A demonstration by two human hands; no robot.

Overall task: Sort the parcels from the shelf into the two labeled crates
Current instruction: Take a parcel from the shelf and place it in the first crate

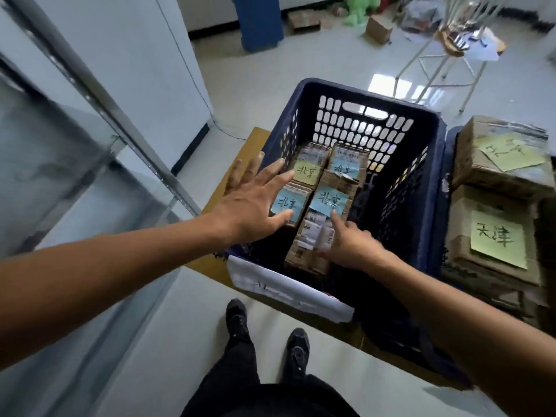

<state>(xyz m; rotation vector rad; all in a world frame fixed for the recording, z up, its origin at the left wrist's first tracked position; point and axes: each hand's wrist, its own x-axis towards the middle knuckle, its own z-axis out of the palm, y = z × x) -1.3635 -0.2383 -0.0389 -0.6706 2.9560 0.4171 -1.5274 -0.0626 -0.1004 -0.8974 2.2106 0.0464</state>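
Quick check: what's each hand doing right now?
Left hand: open, fingers spread, holding nothing.
Right hand: index finger straight on a parcel, holding nothing.

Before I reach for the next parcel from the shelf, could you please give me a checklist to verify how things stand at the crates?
1. Left hand empty: ok, fingers spread, holding nothing.
2. Right hand empty: ok, its index finger points at the front parcel, gripping nothing.
3. Blue crate contents agree: ok, all four visible notes read 北京.
4. Near parcel on the right kept apart: ok, marked 天津.
5. Far green note on the right: cannot tell, writing blurred.
6. White paper label on the crate's front: cannot tell, unreadable.
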